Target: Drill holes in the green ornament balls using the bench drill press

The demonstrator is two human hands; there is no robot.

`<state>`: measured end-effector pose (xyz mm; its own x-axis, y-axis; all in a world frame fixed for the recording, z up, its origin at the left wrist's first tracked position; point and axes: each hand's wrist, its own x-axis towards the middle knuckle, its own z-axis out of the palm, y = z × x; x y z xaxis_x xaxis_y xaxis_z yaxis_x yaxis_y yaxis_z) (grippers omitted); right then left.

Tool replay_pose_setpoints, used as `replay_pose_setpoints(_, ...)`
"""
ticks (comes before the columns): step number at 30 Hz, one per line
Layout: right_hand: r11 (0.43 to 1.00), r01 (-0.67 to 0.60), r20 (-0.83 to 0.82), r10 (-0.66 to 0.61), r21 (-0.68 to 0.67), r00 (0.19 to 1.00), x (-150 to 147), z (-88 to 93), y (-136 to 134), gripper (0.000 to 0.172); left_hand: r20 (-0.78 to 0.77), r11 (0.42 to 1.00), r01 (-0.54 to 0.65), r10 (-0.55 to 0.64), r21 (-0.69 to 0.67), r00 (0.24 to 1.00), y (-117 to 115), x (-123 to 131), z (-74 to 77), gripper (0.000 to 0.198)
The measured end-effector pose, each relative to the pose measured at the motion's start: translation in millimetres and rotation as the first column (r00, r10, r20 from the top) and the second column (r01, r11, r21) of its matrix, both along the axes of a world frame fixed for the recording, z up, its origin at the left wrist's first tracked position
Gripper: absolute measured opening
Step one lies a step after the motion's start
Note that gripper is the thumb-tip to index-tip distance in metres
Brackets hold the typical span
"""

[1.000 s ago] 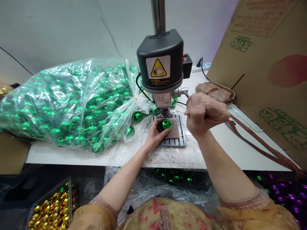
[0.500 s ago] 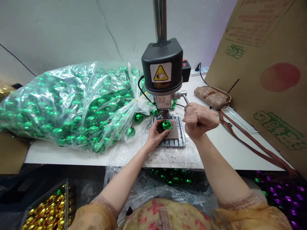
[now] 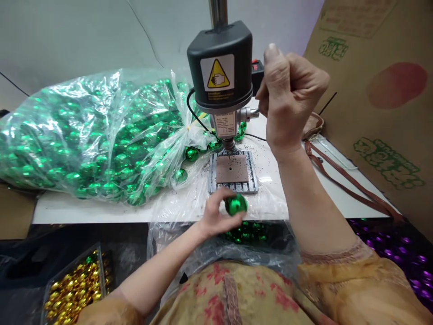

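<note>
Between the thumb and fingers of my left hand is a shiny green faceted ball, slightly blurred. This hand is just in front of the drill press base, over the table's front edge. My right hand is closed in a fist, raised to the right of the drill press. Its fingers wrap the feed lever, whose hub shows beside the fist; the lever itself is mostly hidden. A brown square pad with a small hole lies on the base below the chuck.
A large clear bag of green balls fills the table's left, with loose green balls beside it. Dark shavings dot the base. A cardboard box and a bag strap are at right. Gold balls and purple balls sit below.
My left hand has drawn the green ball off the pad toward my body. My right fist has risen from beside the chuck to the height of the motor housing.
</note>
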<state>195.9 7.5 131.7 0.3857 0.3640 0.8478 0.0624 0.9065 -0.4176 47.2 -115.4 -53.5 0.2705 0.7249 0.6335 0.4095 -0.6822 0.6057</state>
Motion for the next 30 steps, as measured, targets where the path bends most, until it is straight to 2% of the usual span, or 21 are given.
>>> replay_pose_setpoints(1, 1.0, 0.025, 0.011, -0.025, -0.006, 1.0, -0.4, -1.0, -0.5, 0.052, -0.112, 0.991, 0.108, -0.099, 0.076, 0.989, -14.9, -1.2, -2.5, 0.04)
replay_pose_setpoints(3, 0.998, 0.064, 0.023, -0.064, -0.018, 0.998, -1.3, -3.1, -0.9, 0.054, -0.337, 0.951, 0.257, -0.188, 0.172, 0.923, -35.3, -5.2, -9.2, 0.045)
replay_pose_setpoints(5, 0.998, 0.065, 0.016, -0.065, -0.015, 0.998, -2.1, -5.1, -0.1, 0.055, -0.448, 0.935, 0.284, -0.165, 0.214, 0.879, -37.5, -13.1, -14.4, 0.049)
replay_pose_setpoints(6, 0.998, 0.062, 0.01, -0.062, -0.019, 0.998, -2.4, -6.1, 0.5, 0.055, -0.446, 0.941, 0.247, -0.123, 0.233, 0.887, -30.9, -18.9, -14.7, 0.046)
replay_pose_setpoints(7, 0.998, 0.063, 0.003, -0.063, -0.024, 0.998, -2.6, -7.2, 1.0, 0.056, -0.417, 0.953, 0.171, -0.053, 0.251, 0.907, -19.5, -26.0, -13.1, 0.039)
replay_pose_setpoints(9, 0.996, 0.075, -0.005, -0.075, -0.039, 0.997, -2.7, -9.3, 0.9, 0.056, -0.349, 0.962, -0.073, 0.165, 0.262, 0.923, 14.7, -42.6, -3.9, 0.022)
replay_pose_setpoints(10, 0.996, 0.079, -0.006, -0.079, -0.052, 0.997, -2.6, -10.0, 0.1, 0.055, -0.342, 0.948, -0.22, 0.29, 0.23, 0.894, 35.5, -51.3, 2.8, 0.019)
replay_pose_setpoints(12, 0.994, 0.076, -0.003, -0.076, -0.073, 0.997, -2.1, -10.9, -2.5, 0.053, -0.418, 0.867, -0.485, 0.484, 0.113, 0.769, 78.2, -67.0, 16.8, 0.025)
replay_pose_setpoints(14, 0.995, 0.055, -0.005, -0.056, -0.082, 0.998, -1.5, -10.8, -5.3, 0.052, -0.518, 0.746, -0.664, 0.552, -0.044, 0.654, 115.7, -78.1, 27.2, 0.029)
replay_pose_setpoints(16, 0.997, 0.019, -0.018, -0.02, -0.07, 1.0, -1.0, -10.4, -6.8, 0.051, -0.559, 0.659, -0.73, 0.54, -0.184, 0.629, 142.9, -84.0, 31.6, 0.025)
replay_pose_setpoints(17, 0.998, 0.003, -0.023, -0.004, -0.055, 1.0, -0.8, -10.2, -6.9, 0.051, -0.557, 0.64, -0.734, 0.532, -0.228, 0.638, 152.3, -85.4, 31.9, 0.023)
replay_pose_setpoints(19, 0.999, -0.011, -0.029, 0.011, -0.031, 1.0, -0.6, -9.8, -6.2, 0.052, -0.527, 0.645, -0.718, 0.528, -0.261, 0.666, 163.3, -86.9, 30.5, 0.028)
replay_pose_setpoints(22, 0.999, 0.007, -0.023, -0.008, -0.038, 1.0, -0.3, -9.4, -5.1, 0.056, -0.452, 0.693, -0.669, 0.522, -0.27, 0.723, 163.5, -87.7, 28.9, 0.035)
replay_pose_setpoints(24, 0.998, 0.027, -0.012, -0.028, -0.06, 1.0, -0.2, -9.2, -5.4, 0.056, -0.243, 0.729, -0.583, 0.53, -0.359, 0.813, 154.8, -86.9, 30.2, 0.035)
replay_pose_setpoints(26, 0.997, 0.04, 0.001, -0.04, -0.071, 0.999, -0.2, -9.1, -6.1, 0.055, 0.106, 0.77, -0.409, 0.518, -0.49, 0.849, 141.0, -83.4, 33.2, 0.039)
replay_pose_setpoints(28, 0.996, 0.05, 0.012, -0.05, -0.077, 0.999, -0.4, -9.0, -6.7, 0.055, 0.399, 0.802, -0.171, 0.454, -0.572, 0.796, 125.1, -76.6, 36.7, 0.042)
replay_pose_setpoints(30, 0.996, 0.054, 0.013, -0.053, -0.076, 0.998, -0.9, -8.9, -7.0, 0.054, 0.552, 0.794, 0.051, 0.374, -0.606, 0.745, 110.4, -66.8, 39.0, 0.04)
